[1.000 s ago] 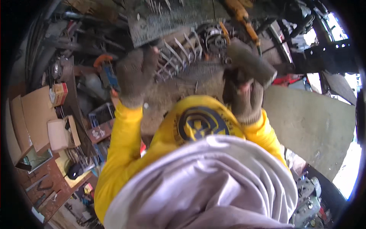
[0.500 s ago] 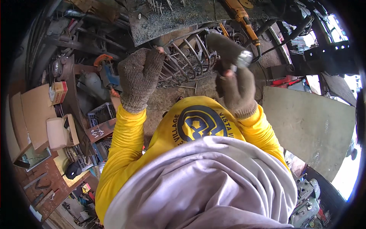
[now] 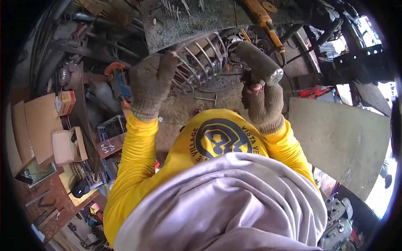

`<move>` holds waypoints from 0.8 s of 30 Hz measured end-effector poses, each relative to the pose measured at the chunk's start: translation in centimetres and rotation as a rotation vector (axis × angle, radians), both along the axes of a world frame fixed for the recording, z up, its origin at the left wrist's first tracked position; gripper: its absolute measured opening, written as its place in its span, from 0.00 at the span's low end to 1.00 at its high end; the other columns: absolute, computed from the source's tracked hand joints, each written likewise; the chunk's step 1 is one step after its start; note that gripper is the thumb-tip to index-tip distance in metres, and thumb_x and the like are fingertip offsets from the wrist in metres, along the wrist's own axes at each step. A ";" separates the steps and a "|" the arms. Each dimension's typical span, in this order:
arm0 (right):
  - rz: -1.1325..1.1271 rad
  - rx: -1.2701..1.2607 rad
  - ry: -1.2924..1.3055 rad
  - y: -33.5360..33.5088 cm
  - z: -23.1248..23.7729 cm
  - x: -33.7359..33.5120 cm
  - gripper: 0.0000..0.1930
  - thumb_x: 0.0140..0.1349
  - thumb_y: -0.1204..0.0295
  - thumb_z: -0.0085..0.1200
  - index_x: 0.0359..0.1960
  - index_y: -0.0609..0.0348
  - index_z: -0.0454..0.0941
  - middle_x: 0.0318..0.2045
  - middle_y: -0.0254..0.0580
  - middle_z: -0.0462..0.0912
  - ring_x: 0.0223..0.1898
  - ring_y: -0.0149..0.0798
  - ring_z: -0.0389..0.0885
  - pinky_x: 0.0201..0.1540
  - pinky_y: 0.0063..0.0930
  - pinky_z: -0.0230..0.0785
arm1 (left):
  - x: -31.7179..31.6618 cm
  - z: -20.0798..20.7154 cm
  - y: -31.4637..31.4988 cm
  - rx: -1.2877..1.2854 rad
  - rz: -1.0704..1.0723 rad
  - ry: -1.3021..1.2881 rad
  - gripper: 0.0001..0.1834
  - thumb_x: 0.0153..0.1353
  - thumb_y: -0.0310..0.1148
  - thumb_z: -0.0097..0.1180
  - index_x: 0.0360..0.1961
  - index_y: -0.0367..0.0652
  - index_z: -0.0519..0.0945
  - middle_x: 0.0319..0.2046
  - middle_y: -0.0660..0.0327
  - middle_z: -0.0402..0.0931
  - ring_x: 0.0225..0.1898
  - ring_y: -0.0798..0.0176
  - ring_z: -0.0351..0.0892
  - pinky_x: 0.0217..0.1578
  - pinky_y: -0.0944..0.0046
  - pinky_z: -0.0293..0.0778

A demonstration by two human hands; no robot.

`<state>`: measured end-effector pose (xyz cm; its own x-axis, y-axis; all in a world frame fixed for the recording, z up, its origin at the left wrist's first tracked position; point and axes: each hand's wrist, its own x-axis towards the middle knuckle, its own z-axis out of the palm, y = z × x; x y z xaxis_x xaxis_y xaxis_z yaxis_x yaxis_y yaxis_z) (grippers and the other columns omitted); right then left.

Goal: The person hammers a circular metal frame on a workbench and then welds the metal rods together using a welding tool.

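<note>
The wire guard [image 3: 201, 62], a round cage of bent steel ribs, sat on the dusty workbench [image 3: 234, 98] straight ahead of me, half tucked under a grimy metal sheet [image 3: 188, 19] studded with nails. My left hand [image 3: 150, 85], in a grey knit glove, lay against the guard's left side with the fingers curled over the ribs; I gripped the wire there, though the fingertips were hidden behind the glove. My right hand [image 3: 264, 102], gloved the same way, was closed around the lower end of a thick dark cylinder [image 3: 259, 62], a handle-like bar with a shiny cut end facing up toward me. It stood tilted just right of the guard, near it, and I could not tell whether the two touched.

Beyond the cylinder a yellow-handled tool [image 3: 266, 19] lay on the sheet's far edge. A loose bolt [image 3: 207, 98] rested on the bench between my hands. Left of my left hand a blue and orange clamp [image 3: 119, 83] stood among the clutter, with cardboard boxes [image 3: 42, 121] further left. A large grey board [image 3: 339, 142] leaned at my right.
</note>
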<state>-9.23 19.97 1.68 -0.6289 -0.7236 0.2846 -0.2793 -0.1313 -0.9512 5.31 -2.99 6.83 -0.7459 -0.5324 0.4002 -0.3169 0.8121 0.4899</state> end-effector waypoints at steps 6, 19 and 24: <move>-0.032 -0.353 -0.038 -0.1 3.4 1.3 0.17 0.69 0.63 0.46 0.52 0.61 0.68 0.35 0.42 0.74 0.18 0.29 0.69 0.21 0.22 0.65 | -1.0 -1.0 -0.4 -0.307 -0.126 0.188 0.15 0.62 0.39 0.58 0.23 0.38 0.78 0.17 0.54 0.72 0.18 0.53 0.73 0.21 0.58 0.65; -0.138 -0.125 -0.158 -0.1 2.7 -0.1 0.25 0.68 0.57 0.48 0.56 0.66 0.65 0.34 0.43 0.78 0.19 0.30 0.73 0.22 0.19 0.67 | 0.6 -2.5 -2.5 -0.563 -0.171 0.031 0.18 0.56 0.25 0.59 0.50 0.45 0.77 0.33 0.55 0.77 0.30 0.53 0.78 0.30 0.55 0.71; -0.116 -0.292 -0.166 0.1 3.5 0.7 0.28 0.64 0.53 0.54 0.55 0.64 0.67 0.36 0.43 0.78 0.18 0.33 0.75 0.24 0.26 0.71 | -0.7 -1.1 -0.9 -0.170 -0.098 0.172 0.14 0.61 0.35 0.59 0.23 0.36 0.78 0.18 0.54 0.75 0.19 0.53 0.73 0.21 0.61 0.66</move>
